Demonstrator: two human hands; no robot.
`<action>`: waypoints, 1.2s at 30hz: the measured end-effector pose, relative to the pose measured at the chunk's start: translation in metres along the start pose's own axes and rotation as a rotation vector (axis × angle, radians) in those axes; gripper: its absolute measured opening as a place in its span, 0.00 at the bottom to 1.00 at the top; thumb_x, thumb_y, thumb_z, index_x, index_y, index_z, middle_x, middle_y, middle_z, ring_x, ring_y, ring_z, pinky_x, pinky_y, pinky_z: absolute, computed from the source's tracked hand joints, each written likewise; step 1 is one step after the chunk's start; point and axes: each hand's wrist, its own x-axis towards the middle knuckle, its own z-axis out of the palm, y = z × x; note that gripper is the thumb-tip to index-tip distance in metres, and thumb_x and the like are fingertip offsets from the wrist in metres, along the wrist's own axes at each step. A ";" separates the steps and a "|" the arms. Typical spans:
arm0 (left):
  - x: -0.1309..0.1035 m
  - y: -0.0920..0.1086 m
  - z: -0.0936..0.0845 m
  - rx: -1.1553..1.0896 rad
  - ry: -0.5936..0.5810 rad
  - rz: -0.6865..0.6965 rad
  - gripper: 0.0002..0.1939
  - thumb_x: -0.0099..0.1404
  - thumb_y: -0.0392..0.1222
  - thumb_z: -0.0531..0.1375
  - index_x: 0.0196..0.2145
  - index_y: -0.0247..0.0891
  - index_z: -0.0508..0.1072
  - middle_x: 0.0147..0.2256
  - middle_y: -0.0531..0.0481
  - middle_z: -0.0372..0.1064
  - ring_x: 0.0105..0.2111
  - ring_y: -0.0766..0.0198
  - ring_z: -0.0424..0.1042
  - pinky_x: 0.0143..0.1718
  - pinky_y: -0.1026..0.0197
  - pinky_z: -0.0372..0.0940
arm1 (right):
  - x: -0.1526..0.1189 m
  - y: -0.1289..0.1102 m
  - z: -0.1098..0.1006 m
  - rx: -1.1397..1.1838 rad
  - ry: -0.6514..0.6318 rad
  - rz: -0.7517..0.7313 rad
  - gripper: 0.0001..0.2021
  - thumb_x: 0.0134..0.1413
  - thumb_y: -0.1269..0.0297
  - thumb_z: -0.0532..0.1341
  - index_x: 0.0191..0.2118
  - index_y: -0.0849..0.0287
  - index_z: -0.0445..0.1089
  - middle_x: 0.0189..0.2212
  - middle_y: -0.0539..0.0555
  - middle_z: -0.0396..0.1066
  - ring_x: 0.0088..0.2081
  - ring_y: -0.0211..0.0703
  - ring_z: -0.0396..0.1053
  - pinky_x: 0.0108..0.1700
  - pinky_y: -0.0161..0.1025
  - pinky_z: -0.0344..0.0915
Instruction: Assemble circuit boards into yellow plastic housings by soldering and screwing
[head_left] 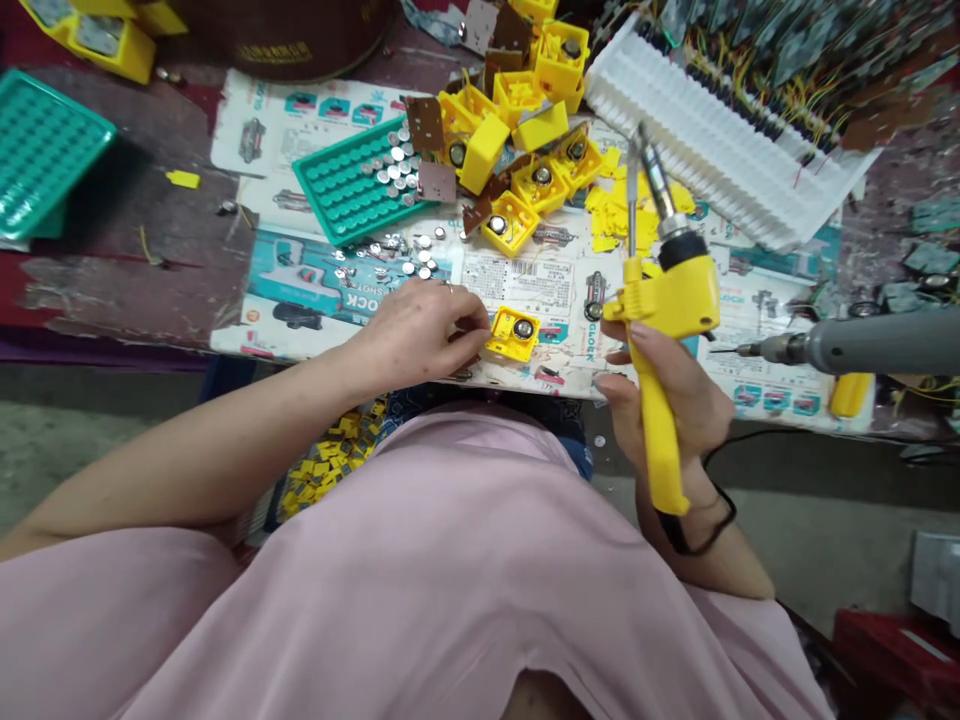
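My left hand (pixel 420 330) pinches the left edge of a small yellow plastic housing (pixel 513 333) with a round metal part inside, resting on the paper-covered table edge. My right hand (pixel 667 385) grips the handle of a yellow soldering gun (pixel 667 300), held upright to the right of the housing with its metal tip (pixel 651 160) pointing away from me and up. The tip is well clear of the housing.
More yellow housings (pixel 525 150) and brown circuit boards pile at the table's middle back. A green tray (pixel 352 185) with silver button cells sits left of them, with loose cells (pixel 405 255) beside it. A white slotted rack (pixel 712 150) lies at right, a grey tool (pixel 862 345) nearer.
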 end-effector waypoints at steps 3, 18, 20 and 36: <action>-0.001 0.000 0.003 -0.012 0.002 -0.004 0.16 0.66 0.45 0.52 0.41 0.38 0.77 0.36 0.47 0.79 0.39 0.55 0.76 0.44 0.56 0.65 | 0.016 0.006 0.022 -0.022 0.042 -0.187 0.25 0.64 0.58 0.61 0.65 0.46 0.59 0.45 0.52 0.80 0.41 0.45 0.80 0.40 0.40 0.78; 0.004 0.020 0.000 0.141 0.138 -0.009 0.16 0.68 0.44 0.50 0.43 0.39 0.77 0.34 0.46 0.78 0.34 0.57 0.76 0.32 0.60 0.61 | 0.009 -0.009 0.062 -0.464 -0.064 -0.165 0.15 0.63 0.55 0.60 0.53 0.50 0.64 0.32 0.52 0.74 0.33 0.45 0.72 0.44 0.44 0.63; 0.005 0.021 0.001 0.177 0.138 -0.007 0.17 0.68 0.43 0.50 0.44 0.39 0.77 0.36 0.44 0.78 0.37 0.54 0.77 0.32 0.59 0.61 | 0.009 -0.013 0.060 -0.473 -0.081 -0.151 0.16 0.63 0.52 0.61 0.52 0.51 0.64 0.33 0.53 0.75 0.33 0.45 0.72 0.42 0.43 0.61; 0.003 0.010 -0.001 0.102 -0.005 0.041 0.15 0.66 0.44 0.53 0.42 0.41 0.78 0.35 0.48 0.79 0.37 0.55 0.77 0.33 0.60 0.62 | 0.015 -0.010 0.048 -0.183 -0.286 -0.121 0.18 0.62 0.54 0.62 0.54 0.55 0.65 0.38 0.55 0.77 0.39 0.49 0.75 0.44 0.47 0.70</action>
